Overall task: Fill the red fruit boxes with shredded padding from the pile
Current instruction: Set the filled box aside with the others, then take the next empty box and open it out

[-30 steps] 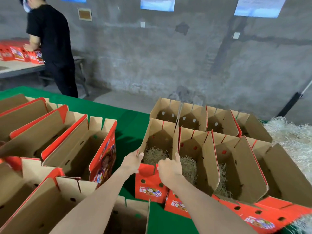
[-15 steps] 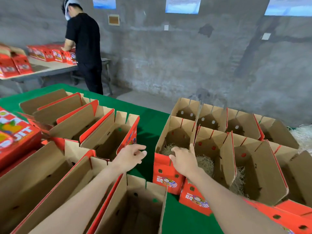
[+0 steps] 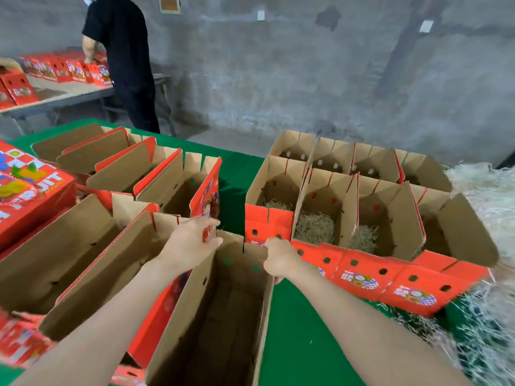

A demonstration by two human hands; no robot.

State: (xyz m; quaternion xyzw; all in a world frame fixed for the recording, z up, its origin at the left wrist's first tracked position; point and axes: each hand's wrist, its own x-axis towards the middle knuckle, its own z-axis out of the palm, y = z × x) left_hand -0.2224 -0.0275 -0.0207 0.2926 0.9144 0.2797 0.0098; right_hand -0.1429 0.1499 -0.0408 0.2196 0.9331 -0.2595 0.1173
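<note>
1. The right hand [image 3: 280, 259] curls its fingers over the far right rim of the nearest open box [image 3: 178, 316], which is bare cardboard inside; the left hand [image 3: 192, 240] is spread at its far left corner, holding nothing
2. Left of both hands, more bare boxes [image 3: 92, 246] crowd close
3. Just beyond the grip, three red boxes [image 3: 359, 280] hold shredded padding [image 3: 315, 227]
4. Green cloth [image 3: 295, 344] lies open right of the grip; the pile [image 3: 490, 201] sits far right

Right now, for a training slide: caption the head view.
Right hand grips the empty box by its far rim, left hand open beside; padded boxes and shredded padding pile at right.
</note>
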